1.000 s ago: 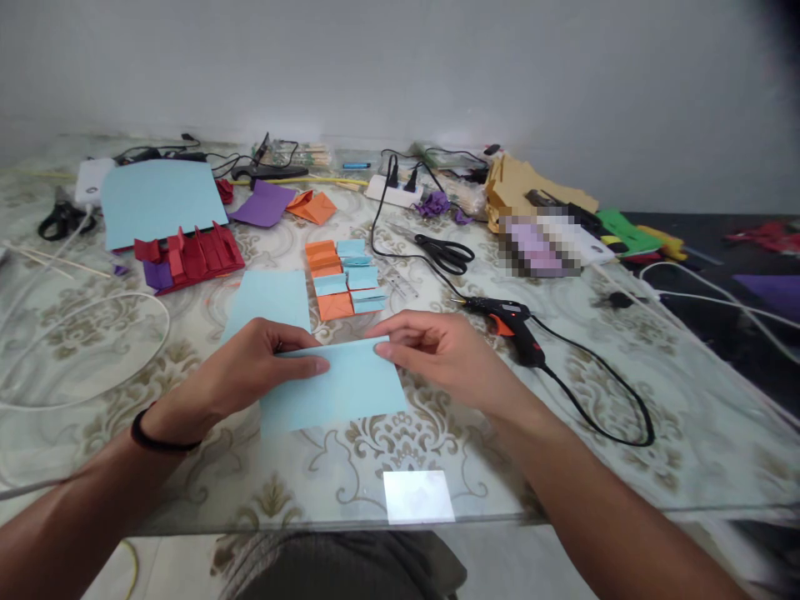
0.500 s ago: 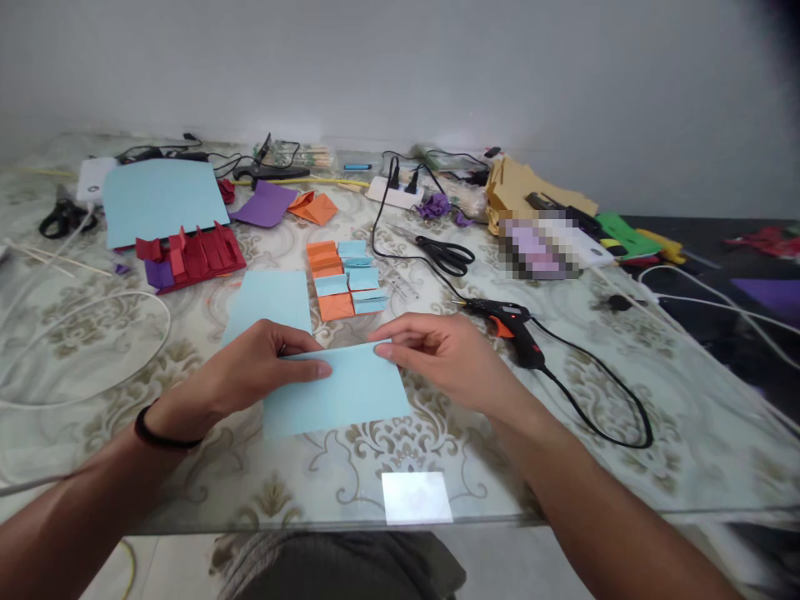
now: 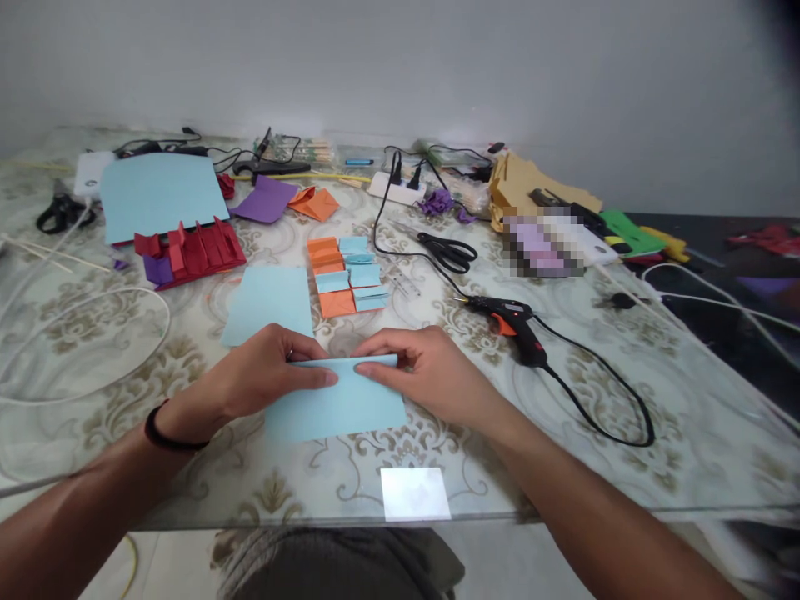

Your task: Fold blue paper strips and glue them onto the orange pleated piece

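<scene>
A sheet of light blue paper (image 3: 341,408) lies at the near middle of the table, its far edge raised in a narrow fold. My left hand (image 3: 275,371) pinches that edge, thumb on top and fingers behind it. At the right end of the same edge, my right hand (image 3: 418,367) grips the paper the same way. Part of the fingers of both hands is hidden behind the fold. Just beyond the left hand rests another light blue sheet (image 3: 272,300). Farther off is a block of folded orange and blue paper pieces (image 3: 347,279).
A glue gun (image 3: 503,317) with a looping cord lies to the right, near black scissors (image 3: 447,250). Red folded paper (image 3: 197,254) and a blue stack (image 3: 166,196) sit at the left. A power strip (image 3: 397,190) stands at the back. A white cable (image 3: 168,325) curls at left.
My right hand has slid a little left and down along the far edge. That edge has moved slightly nearer to me and now stands up as a fold.
</scene>
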The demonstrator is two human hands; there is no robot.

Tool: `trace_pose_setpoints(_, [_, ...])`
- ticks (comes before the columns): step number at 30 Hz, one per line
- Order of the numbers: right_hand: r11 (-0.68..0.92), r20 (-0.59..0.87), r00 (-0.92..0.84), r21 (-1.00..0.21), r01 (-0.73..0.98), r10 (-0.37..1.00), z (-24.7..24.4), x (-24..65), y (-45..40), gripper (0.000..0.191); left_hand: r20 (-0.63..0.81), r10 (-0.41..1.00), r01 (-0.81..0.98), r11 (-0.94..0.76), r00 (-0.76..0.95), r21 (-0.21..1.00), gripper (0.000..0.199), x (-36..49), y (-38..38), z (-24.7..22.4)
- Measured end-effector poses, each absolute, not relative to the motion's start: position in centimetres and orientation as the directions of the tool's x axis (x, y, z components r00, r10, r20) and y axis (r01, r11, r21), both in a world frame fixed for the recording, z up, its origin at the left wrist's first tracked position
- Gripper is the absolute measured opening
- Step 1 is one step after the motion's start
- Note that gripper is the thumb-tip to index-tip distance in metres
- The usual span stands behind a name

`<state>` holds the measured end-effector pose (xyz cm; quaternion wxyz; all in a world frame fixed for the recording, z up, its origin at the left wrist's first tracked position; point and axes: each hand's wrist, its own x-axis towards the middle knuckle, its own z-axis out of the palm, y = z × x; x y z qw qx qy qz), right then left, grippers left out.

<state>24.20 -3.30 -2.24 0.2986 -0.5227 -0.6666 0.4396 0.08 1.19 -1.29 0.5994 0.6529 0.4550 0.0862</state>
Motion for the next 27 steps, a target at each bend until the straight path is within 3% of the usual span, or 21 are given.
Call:
trace_pose_setpoints(5, [-0.001, -0.102, -0.252, -0.928, 0.372, 0.962, -2.4, 24.1, -3.4, 0.014, -0.428, 0.702, 0.506, 0.111, 0.569, 0.855, 0.024, 0.0, 1.4, -1.3])
trace_pose_setpoints(13, [-0.006, -0.142, -0.282, -0.901, 0.434, 0.949, -2.5, 23.4, -3.7, 0.013, -0.415, 0.701, 0.546, 0.043, 0.580, 0.837, 0.024, 0.6, 0.9, -1.3])
trace_pose_setpoints(20, [-0.106, -0.209, -0.298, -0.939, 0.328, 0.931, -2.7, 23.0, -3.7, 0.013, -0.400, 0.689, 0.565, -0.017, 0.605, 0.825, 0.023, 0.8, 0.9, -1.0])
trace_pose_setpoints(27, [-0.045, -0.151, -0.345, -0.954, 0.297, 0.927, -3.0, 22.8, -3.8, 0.016, -0.370, 0.691, 0.576, -0.081, 0.620, 0.814, 0.026, 0.9, 0.7, -1.3])
